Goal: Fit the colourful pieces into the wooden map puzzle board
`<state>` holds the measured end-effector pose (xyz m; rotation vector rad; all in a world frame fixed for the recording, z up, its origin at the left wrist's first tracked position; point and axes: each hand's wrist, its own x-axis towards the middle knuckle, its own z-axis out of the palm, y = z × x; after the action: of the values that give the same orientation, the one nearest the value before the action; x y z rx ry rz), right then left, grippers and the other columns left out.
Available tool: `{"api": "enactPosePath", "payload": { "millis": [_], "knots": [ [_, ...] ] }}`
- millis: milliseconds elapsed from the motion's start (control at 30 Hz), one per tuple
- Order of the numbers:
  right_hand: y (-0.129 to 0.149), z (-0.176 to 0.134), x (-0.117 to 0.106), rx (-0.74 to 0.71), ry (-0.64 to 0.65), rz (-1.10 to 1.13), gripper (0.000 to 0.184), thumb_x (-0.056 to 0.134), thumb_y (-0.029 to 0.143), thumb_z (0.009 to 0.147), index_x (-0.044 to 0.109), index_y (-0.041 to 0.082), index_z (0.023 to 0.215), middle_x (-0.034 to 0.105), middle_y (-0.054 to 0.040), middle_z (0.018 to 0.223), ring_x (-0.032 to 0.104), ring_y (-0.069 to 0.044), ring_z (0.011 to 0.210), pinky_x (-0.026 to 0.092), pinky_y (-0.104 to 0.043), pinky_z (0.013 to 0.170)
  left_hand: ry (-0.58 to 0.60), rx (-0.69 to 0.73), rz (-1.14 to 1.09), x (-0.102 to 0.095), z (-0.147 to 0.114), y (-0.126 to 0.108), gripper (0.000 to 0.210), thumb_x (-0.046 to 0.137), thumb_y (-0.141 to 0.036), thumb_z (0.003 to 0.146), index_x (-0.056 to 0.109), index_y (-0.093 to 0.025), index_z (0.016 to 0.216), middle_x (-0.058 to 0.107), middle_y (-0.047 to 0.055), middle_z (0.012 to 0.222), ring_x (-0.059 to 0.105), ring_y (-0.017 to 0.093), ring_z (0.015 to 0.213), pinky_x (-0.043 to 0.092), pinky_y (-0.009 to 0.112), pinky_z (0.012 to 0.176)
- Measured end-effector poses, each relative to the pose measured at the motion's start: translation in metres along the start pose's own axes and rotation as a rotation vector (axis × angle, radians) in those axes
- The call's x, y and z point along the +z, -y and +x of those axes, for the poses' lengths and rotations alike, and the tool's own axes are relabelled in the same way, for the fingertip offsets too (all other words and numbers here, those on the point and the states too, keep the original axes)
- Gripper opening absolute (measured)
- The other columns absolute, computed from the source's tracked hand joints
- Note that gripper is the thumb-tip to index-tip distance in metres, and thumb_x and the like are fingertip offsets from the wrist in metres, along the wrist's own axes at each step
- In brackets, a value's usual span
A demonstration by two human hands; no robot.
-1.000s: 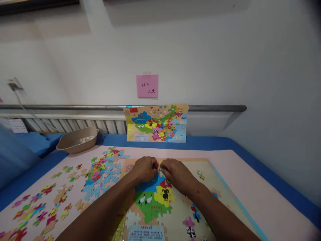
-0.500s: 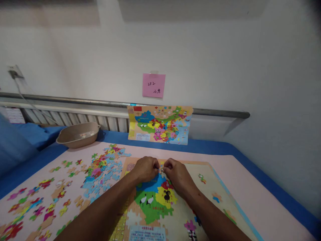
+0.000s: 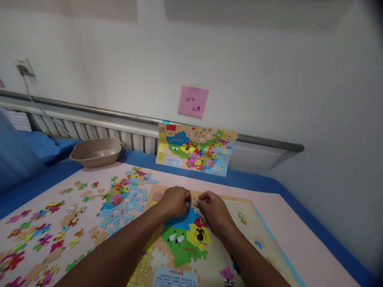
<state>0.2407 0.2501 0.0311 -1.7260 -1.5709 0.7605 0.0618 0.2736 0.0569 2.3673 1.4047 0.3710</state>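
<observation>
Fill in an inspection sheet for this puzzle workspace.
Surface: pink sheet over a blue surface.
Job's things: map jigsaw, partly assembled on its board; loose pieces mostly left; printed map upright behind.
Clutter: beige basin, far left, holding some pieces.
Hands: left hand and right hand close together at the board's far side; small piece by right fingertips, grip unclear.
Cables: white cable plugged into wall socket.
Surroundings: metal rail, radiator, pink note on wall.

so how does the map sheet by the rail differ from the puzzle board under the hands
The map sheet shows a whole picture; the puzzle board is only partly filled. The map sheet is upright at the rail, while the puzzle board lies flat. Both show a black ram on yellow and white birds on green.
</observation>
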Motion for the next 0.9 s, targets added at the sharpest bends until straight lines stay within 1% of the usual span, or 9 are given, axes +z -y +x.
{"api": "enactPosePath", "payload": {
  "millis": [167,300,500,767,900],
  "knots": [
    [0.002,0.0,-0.002,-0.033,-0.011,-0.024,0.008,0.058,0.025,0.078,0.064,0.022,0.082,0.069,-0.0004,0.07,0.061,-0.017,0.064,0.041,-0.026,0.056,-0.004,0.006,0.01,0.0,0.0,0.0,0.028,0.059,-0.021,0.077,0.078,-0.025,0.097,0.079,0.008,0.101,0.072,0.032,0.098,0.052,0.039,0.078],
    [-0.003,0.006,0.002,-0.008,-0.017,-0.022,0.01,0.058,0.027,0.079,0.065,0.022,0.084,0.069,-0.0016,0.07,0.062,-0.018,0.063,0.042,-0.026,0.055,-0.001,0.002,0.013,0.0,0.002,0.0,0.029,0.058,-0.021,0.078,0.078,-0.026,0.097,0.08,0.007,0.1,0.073,0.032,0.097,0.053,0.039,0.077],
    [-0.004,0.013,0.005,0.033,-0.017,-0.075,0.013,0.061,0.027,0.081,0.066,0.021,0.091,0.069,-0.0027,0.068,0.06,-0.018,0.057,0.039,-0.026,0.052,-0.01,0.01,0.006,0.0,0.001,0.0,0.029,0.058,-0.02,0.077,0.078,-0.025,0.097,0.08,0.007,0.099,0.073,0.033,0.097,0.052,0.04,0.076],
    [-0.01,0.017,0.011,0.083,-0.036,-0.001,0.018,0.062,0.023,0.078,0.064,0.019,0.096,0.064,0.0001,0.064,0.054,-0.015,0.052,0.038,-0.025,0.049,-0.021,0.018,-0.007,0.002,0.002,0.003,0.027,0.058,-0.022,0.075,0.077,-0.026,0.094,0.08,0.005,0.096,0.073,0.031,0.094,0.05,0.038,0.072],
    [-0.014,0.019,0.015,0.072,-0.024,0.027,0.018,0.059,0.023,0.079,0.063,0.019,0.096,0.062,0.0013,0.06,0.052,-0.014,0.048,0.037,-0.024,0.047,-0.018,0.012,-0.012,0.001,0.001,0.004,0.026,0.058,-0.022,0.075,0.077,-0.026,0.093,0.08,0.005,0.096,0.073,0.031,0.094,0.05,0.038,0.072]
  ]
}}
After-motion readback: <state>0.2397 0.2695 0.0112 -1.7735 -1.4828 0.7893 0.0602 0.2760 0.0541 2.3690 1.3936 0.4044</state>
